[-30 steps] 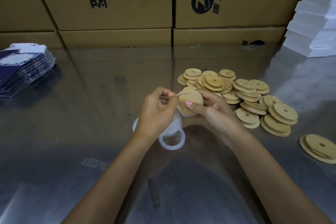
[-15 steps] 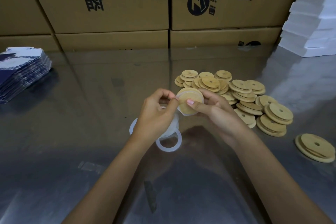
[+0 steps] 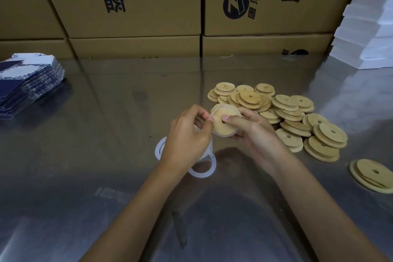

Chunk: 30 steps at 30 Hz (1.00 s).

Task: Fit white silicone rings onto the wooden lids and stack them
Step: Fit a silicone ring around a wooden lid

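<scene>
Both hands meet above the middle of the shiny metal worktop (image 3: pixel 106 176): the right hand (image 3: pixel 253 132) grips a round wooden lid (image 3: pixel 224 123), while the left hand (image 3: pixel 187 138) pinches a thin white silicone ring (image 3: pixel 213 112) against its rim. Loose white rings (image 3: pixel 202 168) lie beneath; a heap of wooden lids (image 3: pixel 282 112) sits toward the right edge.

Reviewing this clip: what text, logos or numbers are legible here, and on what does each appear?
"头盔": middle cardboard box, large black print.
"公司": same box, smaller print to the left.
"唐": right cardboard box, large black print.
"®": right box, beside its round black logo; the small characters next to it are too blurred to read.
Blue-and-white stack and wooden lids: no readable text.
</scene>
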### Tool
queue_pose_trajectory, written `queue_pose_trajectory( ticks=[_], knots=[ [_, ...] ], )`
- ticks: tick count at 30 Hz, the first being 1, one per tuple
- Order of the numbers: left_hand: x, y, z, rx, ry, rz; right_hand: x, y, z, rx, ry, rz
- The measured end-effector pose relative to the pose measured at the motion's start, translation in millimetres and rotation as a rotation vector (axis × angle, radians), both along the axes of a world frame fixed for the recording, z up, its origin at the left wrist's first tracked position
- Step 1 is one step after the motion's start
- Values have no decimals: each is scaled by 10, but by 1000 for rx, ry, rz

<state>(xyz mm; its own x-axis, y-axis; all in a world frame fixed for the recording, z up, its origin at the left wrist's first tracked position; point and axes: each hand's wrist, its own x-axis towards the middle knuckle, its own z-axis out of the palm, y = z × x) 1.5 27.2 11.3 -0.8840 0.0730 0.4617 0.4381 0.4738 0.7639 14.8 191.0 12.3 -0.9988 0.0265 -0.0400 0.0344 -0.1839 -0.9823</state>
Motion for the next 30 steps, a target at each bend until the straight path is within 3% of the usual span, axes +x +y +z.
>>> queue_pose_trajectory(
  ticks=[11, 15, 22, 30],
  knots=[
    [-59, -111, 109, 258, -319, -29, 60, -47, -15, 127, 20, 96],
    [-79, -146, 130, 295, -407, -131, 63, -22, -3, 128, 10, 96],
    [-67, -162, 143, 343, -488, -108, 40, 20, -1, 153, -21, 133],
    [-50, -138, 178, 352, -433, -78, 17, 40, -16, 91, -26, 138]
  ],
)
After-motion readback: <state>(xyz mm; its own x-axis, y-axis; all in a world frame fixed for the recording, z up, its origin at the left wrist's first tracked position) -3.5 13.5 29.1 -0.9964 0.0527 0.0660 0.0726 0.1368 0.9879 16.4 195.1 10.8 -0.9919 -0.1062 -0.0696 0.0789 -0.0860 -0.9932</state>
